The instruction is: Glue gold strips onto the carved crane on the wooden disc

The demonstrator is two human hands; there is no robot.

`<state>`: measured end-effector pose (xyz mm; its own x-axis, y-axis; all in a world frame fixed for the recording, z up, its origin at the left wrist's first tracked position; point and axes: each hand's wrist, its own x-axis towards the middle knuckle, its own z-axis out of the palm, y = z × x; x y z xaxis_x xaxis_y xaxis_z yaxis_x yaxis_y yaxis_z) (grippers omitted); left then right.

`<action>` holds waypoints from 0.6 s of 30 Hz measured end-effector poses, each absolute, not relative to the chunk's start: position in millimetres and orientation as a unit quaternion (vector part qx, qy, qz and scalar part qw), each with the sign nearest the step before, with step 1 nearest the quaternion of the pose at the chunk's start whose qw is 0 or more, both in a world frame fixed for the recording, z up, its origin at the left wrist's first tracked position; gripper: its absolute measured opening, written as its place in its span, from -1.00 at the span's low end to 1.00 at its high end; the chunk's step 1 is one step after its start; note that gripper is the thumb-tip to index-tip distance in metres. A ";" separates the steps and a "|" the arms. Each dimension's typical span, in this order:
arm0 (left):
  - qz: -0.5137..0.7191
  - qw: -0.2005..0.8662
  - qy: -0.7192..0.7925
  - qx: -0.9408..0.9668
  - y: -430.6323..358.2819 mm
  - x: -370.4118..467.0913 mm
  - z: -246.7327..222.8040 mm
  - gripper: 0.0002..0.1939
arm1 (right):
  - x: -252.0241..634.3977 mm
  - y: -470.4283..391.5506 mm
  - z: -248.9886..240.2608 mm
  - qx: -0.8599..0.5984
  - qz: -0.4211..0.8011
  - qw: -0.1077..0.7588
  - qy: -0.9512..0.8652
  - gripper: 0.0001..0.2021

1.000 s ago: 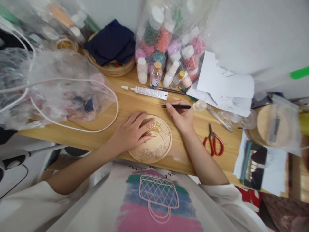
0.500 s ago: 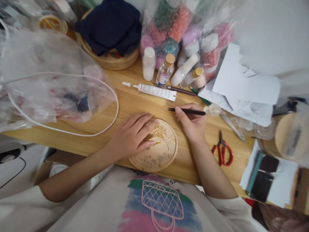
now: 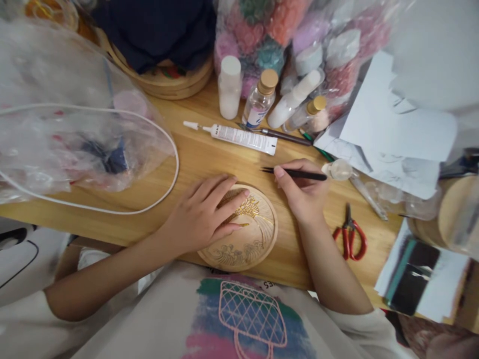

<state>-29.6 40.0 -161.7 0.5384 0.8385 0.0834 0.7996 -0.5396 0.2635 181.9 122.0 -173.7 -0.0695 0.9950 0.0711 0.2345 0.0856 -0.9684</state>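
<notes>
A round wooden plaque [image 3: 258,239] with a line pattern, partly filled in gold, lies near the table's front edge. Over its upper left part rests my left hand [image 3: 204,214], fingers spread, hiding some of the pattern. To the right of the plaque, my right hand [image 3: 303,192] pinches black tweezers [image 3: 305,174] between thumb and fingers. Their tips point left, above the table beyond the plaque, and look slightly apart. Whether anything tiny sits between the tips cannot be made out.
Red-handled pliers [image 3: 351,237] lie right of my right forearm. Beyond the plaque are a white tube [image 3: 243,138], a corked bottle [image 3: 260,99] and a dark-handled tool [image 3: 286,136]. A white cable [image 3: 178,164] loops at left over plastic bags. Papers [image 3: 396,119] lie at right.
The view has shifted closer, so objects at the edges appear farther out. My left hand still rests on the plaque, and my right hand keeps its hold on the tweezers.
</notes>
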 end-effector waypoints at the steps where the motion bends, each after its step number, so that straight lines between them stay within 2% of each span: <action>1: 0.097 0.093 0.470 0.873 40.1 -29.2 -161.4 -0.45 | 181.8 122.1 -173.6 -0.521 0.432 0.440 -0.590 -0.78; 8: 0.096 0.063 0.465 0.878 41.0 -27.8 -161.4 -0.48 | 181.7 122.4 -174.1 -0.512 0.440 0.446 -0.588 -0.83; 18: 0.145 0.101 0.477 0.861 40.8 -32.1 -164.9 -0.44 | 181.3 122.3 -175.2 -0.504 0.450 0.454 -0.581 -0.85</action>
